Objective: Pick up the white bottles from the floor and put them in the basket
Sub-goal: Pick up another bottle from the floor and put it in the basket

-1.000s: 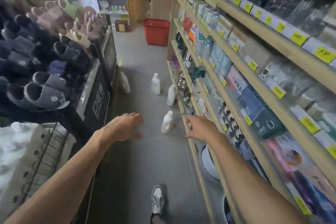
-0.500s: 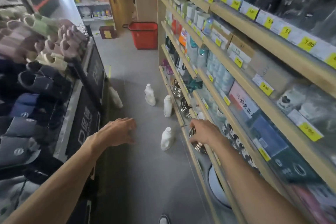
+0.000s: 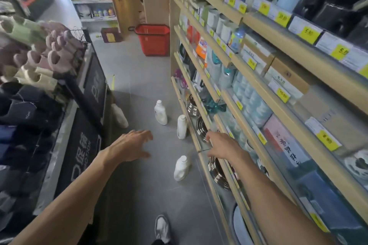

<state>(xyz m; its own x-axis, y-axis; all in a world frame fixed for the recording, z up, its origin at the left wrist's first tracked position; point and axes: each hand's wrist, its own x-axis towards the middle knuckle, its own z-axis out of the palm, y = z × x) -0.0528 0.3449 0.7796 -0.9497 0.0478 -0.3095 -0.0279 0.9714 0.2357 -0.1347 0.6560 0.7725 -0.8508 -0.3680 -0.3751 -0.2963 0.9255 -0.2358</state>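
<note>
Several white bottles stand on the grey floor of a shop aisle. The nearest bottle (image 3: 181, 168) is just below and between my hands. A second bottle (image 3: 182, 127) stands by the shelf base, a third (image 3: 160, 112) a little further off, and a fourth (image 3: 119, 116) leans by the left display. The red basket (image 3: 153, 40) sits on the floor at the aisle's far end. My left hand (image 3: 132, 146) is stretched forward, fingers apart, holding nothing. My right hand (image 3: 222, 146) is also out with spread fingers, close to the lower shelf edge.
Wooden shelves (image 3: 239, 77) full of goods line the right side. A slipper rack (image 3: 39, 61) and a dark promotion stand (image 3: 87, 117) close in the left. My shoe (image 3: 162, 228) is at the bottom. A brown box (image 3: 110, 35) stands near the basket.
The view has advanced down the aisle, so bottles and basket appear closer. Both hands stay stretched forward and empty.
</note>
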